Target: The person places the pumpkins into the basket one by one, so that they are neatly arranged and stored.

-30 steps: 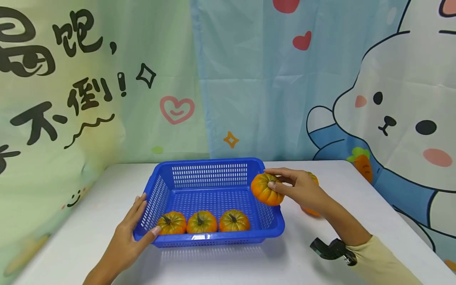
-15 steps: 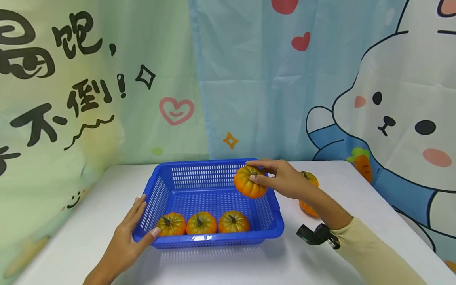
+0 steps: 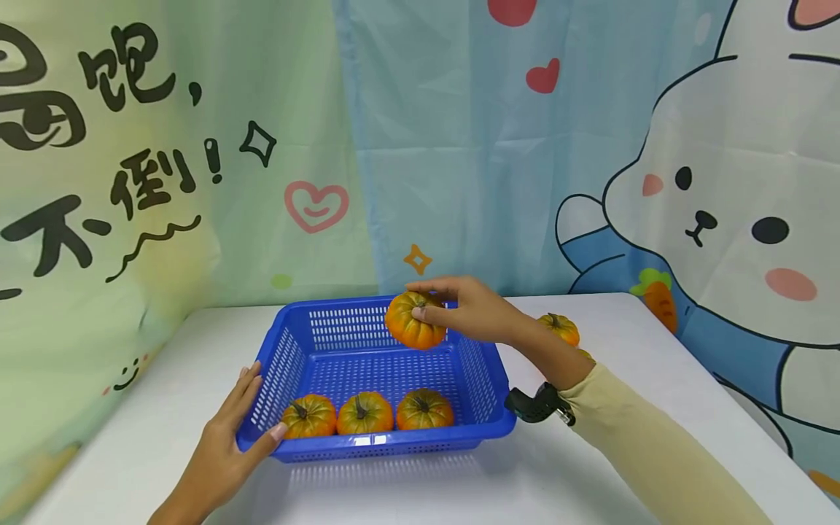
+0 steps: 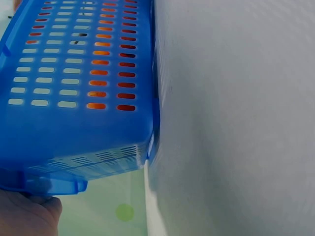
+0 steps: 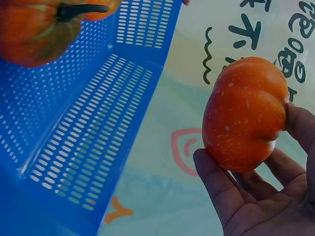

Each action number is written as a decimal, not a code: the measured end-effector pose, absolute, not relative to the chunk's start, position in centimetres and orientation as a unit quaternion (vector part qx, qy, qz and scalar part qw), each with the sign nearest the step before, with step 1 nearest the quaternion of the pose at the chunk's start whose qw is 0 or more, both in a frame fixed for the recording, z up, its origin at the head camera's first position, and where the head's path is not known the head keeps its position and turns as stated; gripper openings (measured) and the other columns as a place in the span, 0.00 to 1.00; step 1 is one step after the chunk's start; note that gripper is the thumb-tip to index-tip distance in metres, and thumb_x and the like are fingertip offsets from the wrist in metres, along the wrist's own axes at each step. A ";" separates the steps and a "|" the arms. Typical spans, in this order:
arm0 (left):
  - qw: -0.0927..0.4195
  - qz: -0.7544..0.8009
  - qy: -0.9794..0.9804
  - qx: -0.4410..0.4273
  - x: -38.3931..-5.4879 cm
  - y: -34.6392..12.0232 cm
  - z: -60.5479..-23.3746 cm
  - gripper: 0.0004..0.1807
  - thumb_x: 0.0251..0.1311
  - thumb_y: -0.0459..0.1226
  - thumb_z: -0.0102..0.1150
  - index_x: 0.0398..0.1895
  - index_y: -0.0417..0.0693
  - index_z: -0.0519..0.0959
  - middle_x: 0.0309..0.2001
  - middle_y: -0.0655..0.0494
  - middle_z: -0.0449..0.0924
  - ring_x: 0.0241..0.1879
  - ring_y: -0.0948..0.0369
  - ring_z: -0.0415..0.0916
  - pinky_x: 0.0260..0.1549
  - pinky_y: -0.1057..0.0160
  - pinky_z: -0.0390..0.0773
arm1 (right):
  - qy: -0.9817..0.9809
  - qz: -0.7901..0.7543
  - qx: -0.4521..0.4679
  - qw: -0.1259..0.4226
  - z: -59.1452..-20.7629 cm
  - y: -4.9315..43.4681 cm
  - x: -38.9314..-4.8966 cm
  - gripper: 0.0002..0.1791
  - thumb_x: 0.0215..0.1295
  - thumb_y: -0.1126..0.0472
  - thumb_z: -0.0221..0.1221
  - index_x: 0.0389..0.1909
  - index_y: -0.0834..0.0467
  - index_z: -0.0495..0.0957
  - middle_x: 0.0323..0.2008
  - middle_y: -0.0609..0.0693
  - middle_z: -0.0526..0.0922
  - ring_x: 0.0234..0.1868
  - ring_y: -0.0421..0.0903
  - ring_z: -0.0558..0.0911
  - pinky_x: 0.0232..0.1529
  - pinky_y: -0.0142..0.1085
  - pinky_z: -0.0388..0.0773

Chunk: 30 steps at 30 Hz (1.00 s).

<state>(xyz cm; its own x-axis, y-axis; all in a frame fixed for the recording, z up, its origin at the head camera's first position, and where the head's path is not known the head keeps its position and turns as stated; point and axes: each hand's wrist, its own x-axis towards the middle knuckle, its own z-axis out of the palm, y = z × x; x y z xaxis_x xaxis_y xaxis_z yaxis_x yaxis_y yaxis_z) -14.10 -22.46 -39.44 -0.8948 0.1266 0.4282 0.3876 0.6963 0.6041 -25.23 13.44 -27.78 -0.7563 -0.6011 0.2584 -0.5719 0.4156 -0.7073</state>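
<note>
In the head view, a small orange-and-green pumpkin [image 3: 407,324] hangs above the back right part of the blue plastic basket [image 3: 377,441]. My right hand [image 3: 475,310] holds it between thumb and fingers; the right wrist view shows its smooth orange underside clear of the basket wall. My left hand [image 3: 219,445] rests against the basket's left front corner, fingers stretched along the outer side and thumb at the front rim. Inside, along the front wall, sit three pumpkins in a row: a left one [image 3: 310,417], a middle one [image 3: 364,413] and a right one [image 3: 424,410].
Right of the basket, another pumpkin [image 3: 561,328] lies on the white table [image 3: 558,467], with a further one mostly hidden behind my right forearm. A printed cloth [image 3: 446,182] hangs behind the table. A black camera mount [image 3: 538,403] sits on my right wrist.
My right hand has carried the pumpkin leftward and slightly up, from the basket's right rim to over its back part. The left hand stays at the basket corner. The view has shifted slightly.
</note>
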 end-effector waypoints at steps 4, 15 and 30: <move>0.188 -0.362 -0.902 -0.145 -14.0 -22.5 -39.5 0.42 0.59 0.43 0.65 0.71 0.33 0.59 0.76 0.48 0.50 0.74 0.46 0.43 0.67 0.65 0.48 | 0.838 -0.407 -0.363 0.013 -27.4 12.3 -25.6 0.25 0.69 0.56 0.59 0.64 0.60 0.73 0.53 0.53 0.80 0.54 0.51 0.79 0.46 0.37 0.80; 0.193 -0.360 -0.900 -0.152 -14.1 -22.6 -39.7 0.41 0.59 0.42 0.65 0.71 0.33 0.60 0.75 0.48 0.50 0.74 0.46 0.43 0.61 0.78 0.44 | 0.832 -0.417 -0.364 0.037 -28.4 9.0 -26.5 0.24 0.66 0.57 0.62 0.62 0.59 0.75 0.49 0.50 0.82 0.49 0.46 0.81 0.43 0.35 0.80; 0.192 -0.359 -0.900 -0.155 -14.1 -22.4 -39.6 0.41 0.59 0.41 0.65 0.71 0.32 0.60 0.75 0.48 0.50 0.74 0.46 0.43 0.62 0.78 0.44 | 0.869 -0.390 -0.292 0.085 -29.5 4.9 -29.1 0.29 0.66 0.48 0.60 0.66 0.53 0.72 0.57 0.54 0.78 0.56 0.49 0.76 0.44 0.36 0.78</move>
<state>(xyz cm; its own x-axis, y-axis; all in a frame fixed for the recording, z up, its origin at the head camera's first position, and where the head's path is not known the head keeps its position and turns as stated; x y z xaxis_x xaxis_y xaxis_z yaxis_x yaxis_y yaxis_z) -14.11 -22.43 -39.63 -0.8778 0.1410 0.4579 0.4176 0.6938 0.5868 -29.14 4.89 -29.55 -0.8152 -0.5737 0.0791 -0.4406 0.5256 -0.7278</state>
